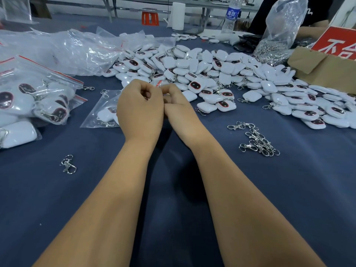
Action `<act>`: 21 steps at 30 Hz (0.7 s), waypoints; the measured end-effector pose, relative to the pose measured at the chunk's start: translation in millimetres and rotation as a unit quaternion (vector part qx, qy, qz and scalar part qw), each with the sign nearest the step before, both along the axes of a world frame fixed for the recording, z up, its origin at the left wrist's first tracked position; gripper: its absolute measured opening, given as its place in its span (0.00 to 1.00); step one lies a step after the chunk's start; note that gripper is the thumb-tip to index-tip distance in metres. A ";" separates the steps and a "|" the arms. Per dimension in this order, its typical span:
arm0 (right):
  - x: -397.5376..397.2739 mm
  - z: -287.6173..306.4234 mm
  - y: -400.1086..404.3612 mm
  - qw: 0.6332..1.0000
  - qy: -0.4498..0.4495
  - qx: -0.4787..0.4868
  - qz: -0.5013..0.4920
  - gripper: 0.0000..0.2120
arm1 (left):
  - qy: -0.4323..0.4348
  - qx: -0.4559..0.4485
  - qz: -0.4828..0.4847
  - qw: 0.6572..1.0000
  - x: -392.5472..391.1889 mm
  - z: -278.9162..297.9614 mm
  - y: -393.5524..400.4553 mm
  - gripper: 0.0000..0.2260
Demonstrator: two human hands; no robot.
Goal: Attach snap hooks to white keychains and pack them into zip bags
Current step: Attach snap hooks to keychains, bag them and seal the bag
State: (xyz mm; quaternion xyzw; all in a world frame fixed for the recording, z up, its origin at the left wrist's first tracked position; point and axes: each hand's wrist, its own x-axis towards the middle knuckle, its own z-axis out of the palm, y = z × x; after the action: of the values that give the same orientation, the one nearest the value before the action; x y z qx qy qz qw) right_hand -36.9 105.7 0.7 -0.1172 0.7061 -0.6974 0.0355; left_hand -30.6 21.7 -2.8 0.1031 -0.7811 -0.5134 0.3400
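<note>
The blue surface (pixel 173 189) is covered at the back by a heap of white keychains (pixel 212 74). A zip bag (pixel 100 110) is pinched at its red-striped top by the curled fingers (pixel 146 89) of the left hand (pixel 139 110) and right hand (pixel 176 105), pressed together.

Far edge of blue table (pixel 173 189): water bottle (pixel 231 15), paper roll (pixel 178 15). Right edge: cardboard box (pixel 327 68), red sign (pixel 337 43).
</note>
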 end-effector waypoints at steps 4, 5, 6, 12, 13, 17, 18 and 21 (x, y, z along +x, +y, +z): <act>0.5 1.9 6.9 0.993 0.057 0.058 -0.081 0.16 | -0.013 0.011 0.016 1.000 -3.2 -0.8 -1.5 0.06; -0.4 1.1 8.2 0.981 0.090 0.147 -0.090 0.17 | -0.014 0.007 0.018 1.000 -3.8 -1.0 -1.4 0.06; -0.2 0.1 8.7 0.963 0.114 0.231 -0.082 0.17 | -0.015 0.000 0.018 1.000 -4.0 -1.1 -1.3 0.06; -1.7 -5.2 8.2 0.961 0.058 0.271 0.005 0.20 | -0.041 -0.034 -0.029 0.998 -4.9 -4.9 -1.6 0.04; -1.2 -5.3 8.0 0.965 0.052 0.255 -0.001 0.19 | -0.048 -0.038 -0.036 0.997 -5.5 -5.3 -2.0 0.04; -1.7 -2.9 13.8 0.966 0.088 0.195 -0.145 0.16 | -0.115 -0.160 -0.011 0.980 -8.3 -8.6 -3.6 0.07; -3.8 -2.7 18.7 0.942 0.110 0.245 -0.202 0.16 | -0.132 -0.205 0.000 0.970 -8.1 -9.6 -3.3 0.08; -8.9 -5.4 34.2 0.843 0.106 0.437 -0.296 0.18 | -0.162 -0.283 0.026 0.945 -7.4 -11.7 -3.2 0.09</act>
State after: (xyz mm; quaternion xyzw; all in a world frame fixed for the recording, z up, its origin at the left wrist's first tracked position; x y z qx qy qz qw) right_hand -45.7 139.9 -4.8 0.0519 0.9381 -0.2775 -0.2008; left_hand -38.0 18.6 -14.6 0.1046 -0.9360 -0.2387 0.2367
